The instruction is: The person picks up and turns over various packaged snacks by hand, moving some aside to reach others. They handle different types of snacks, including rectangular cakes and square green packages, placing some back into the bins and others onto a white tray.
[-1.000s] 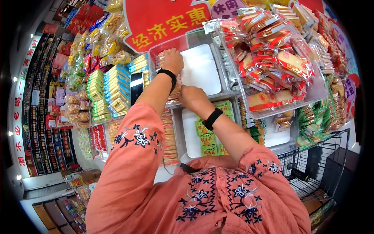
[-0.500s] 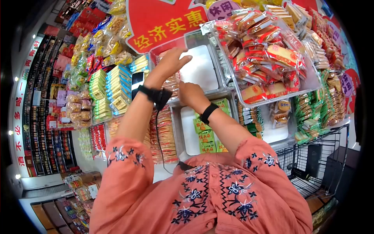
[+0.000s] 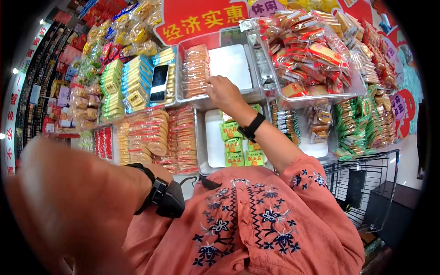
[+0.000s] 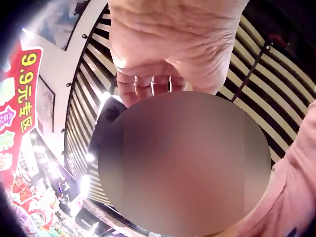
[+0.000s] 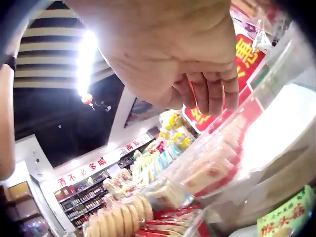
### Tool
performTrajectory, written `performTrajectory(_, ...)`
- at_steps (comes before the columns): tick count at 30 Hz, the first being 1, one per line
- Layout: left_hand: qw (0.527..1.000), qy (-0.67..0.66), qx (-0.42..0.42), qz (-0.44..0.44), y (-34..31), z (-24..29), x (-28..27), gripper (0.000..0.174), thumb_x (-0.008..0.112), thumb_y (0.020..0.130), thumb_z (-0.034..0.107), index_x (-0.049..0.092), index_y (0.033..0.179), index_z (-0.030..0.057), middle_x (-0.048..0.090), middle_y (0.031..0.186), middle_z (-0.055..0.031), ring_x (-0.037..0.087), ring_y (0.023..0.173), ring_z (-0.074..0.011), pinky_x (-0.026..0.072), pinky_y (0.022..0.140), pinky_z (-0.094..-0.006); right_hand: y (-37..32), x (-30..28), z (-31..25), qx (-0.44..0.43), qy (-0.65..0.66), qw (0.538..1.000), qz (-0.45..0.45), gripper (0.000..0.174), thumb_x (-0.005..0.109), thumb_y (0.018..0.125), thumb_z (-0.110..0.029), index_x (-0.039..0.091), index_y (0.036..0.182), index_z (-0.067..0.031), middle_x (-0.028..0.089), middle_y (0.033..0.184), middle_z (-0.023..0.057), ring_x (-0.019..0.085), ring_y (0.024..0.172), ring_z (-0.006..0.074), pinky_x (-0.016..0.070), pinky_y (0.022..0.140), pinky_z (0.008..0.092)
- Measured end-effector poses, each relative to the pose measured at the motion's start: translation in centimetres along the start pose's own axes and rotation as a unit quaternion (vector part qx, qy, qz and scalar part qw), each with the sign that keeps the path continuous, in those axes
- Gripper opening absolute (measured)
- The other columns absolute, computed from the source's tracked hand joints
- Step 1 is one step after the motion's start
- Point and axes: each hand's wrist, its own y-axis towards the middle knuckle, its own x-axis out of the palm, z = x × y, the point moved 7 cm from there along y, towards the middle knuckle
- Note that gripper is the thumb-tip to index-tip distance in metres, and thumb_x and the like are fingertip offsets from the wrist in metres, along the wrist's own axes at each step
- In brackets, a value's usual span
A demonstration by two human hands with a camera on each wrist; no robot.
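My right hand point(image 3: 224, 94) is at the near right end of a row of wrapped biscuits point(image 3: 196, 66) in a clear bin. Its fingers point(image 5: 215, 94) bend loosely downward in the right wrist view, with nothing between them. The biscuits stand on edge along the bin's left side, beside a bare white liner point(image 3: 233, 66). My left hand point(image 3: 78, 197) is raised close to the head camera, large and blurred at lower left. From the left wrist, its palm point(image 4: 173, 39) shows beside the person's blurred head, with relaxed fingers point(image 4: 143, 89) and nothing held.
A phone point(image 3: 159, 82) lies on blue-wrapped packets left of the bin. Green packets point(image 3: 233, 144) sit in the nearer bin. At right, a raised clear tray point(image 3: 321, 96) holds piled red-wrapped snacks. A wire cart point(image 3: 362, 183) stands at lower right.
My left hand has left the biscuit row and come back, up close to the head. The right hand remains by the row. The head view has shifted, and the whole row now shows.
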Motion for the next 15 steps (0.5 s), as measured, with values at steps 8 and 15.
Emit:
performTrajectory(8,0.984,-0.173,0.043,-0.031,-0.3,2.3,1.3,0.027,0.062,0.094,0.031,0.065,0.106,0.0074,0.065,0.101,-0.0123,0.060,0.090,-0.0230,0.0490,0.073,-0.0301,-5.6,-5.9,-3.7,0.035,0.150,0.986,-0.059,0.021,0.058,0.095,-0.011,0.061,0.111,0.0023,0.069,0.100,0.0196,0.068,0.089,0.0316,0.0525,0.079,0.0368)
performTrajectory(15,0.975,-0.217,0.040,-0.038,-0.7,3.0,1.5,0.026,0.062,0.095,0.031,0.065,0.106,0.0082,0.064,0.101,-0.0115,0.060,0.091,-0.0226,0.0485,0.072,-0.0298,-8.8,-8.2,-3.0,0.087,0.160,0.981,-0.061,0.021,0.059,0.096,-0.012,0.060,0.111,0.0024,0.068,0.093,0.0188,0.067,0.083,0.0296,0.0514,0.075,0.0371)
